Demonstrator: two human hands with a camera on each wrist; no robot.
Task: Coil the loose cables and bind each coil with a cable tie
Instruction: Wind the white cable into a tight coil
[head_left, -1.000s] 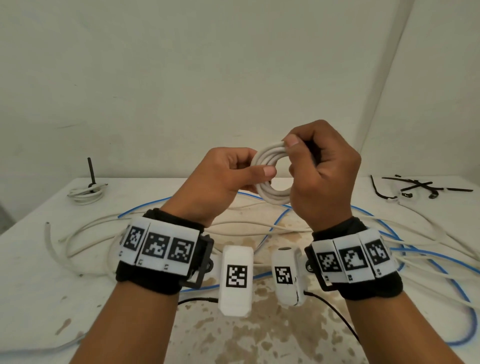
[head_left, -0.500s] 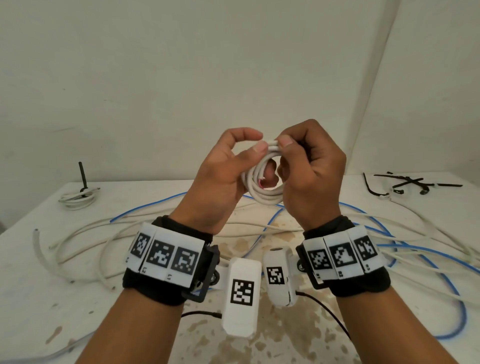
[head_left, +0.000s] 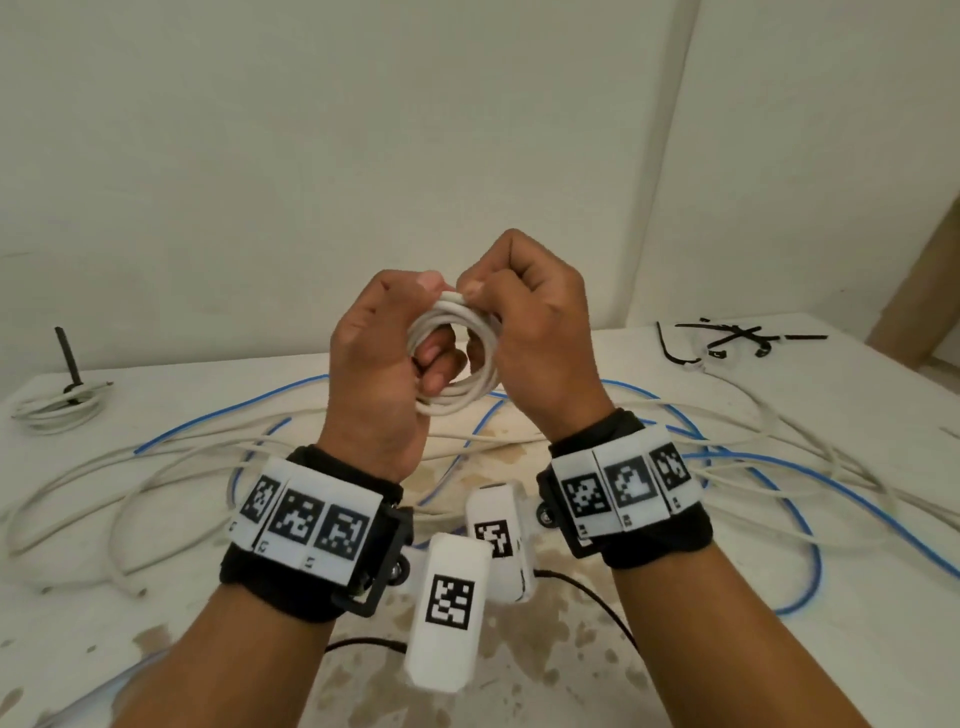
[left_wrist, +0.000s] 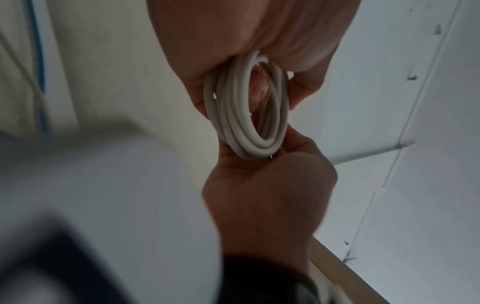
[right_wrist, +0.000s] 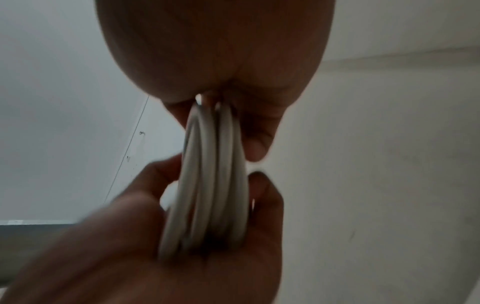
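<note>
1. Above the stained desk (head_left: 519, 670), nearest the viewer, two forearms wear black wrist straps with white coded tags.
2. Just beyond the straps, the left hand (head_left: 382, 364) curls its fingers (head_left: 436, 364) through the white coil (head_left: 457, 358), thumb pressed on the coil's top.
3. On the coil's other side, the right hand (head_left: 535, 332) is curled tight and pinches the coil's top strands between thumb and fingers.
4. Below the coil, loose white cables (head_left: 156, 467) and a blue cable (head_left: 779, 467) sprawl tangled across the desk.
5. Far left of the coil, a bound white coil (head_left: 57, 410) lies on the desk, a black tie end standing up from it.
6. Far right of the coil, black cable ties (head_left: 737, 338) lie scattered near the desk's back edge.
7. Behind the coil stands a plain pale wall (head_left: 363, 130).
</note>
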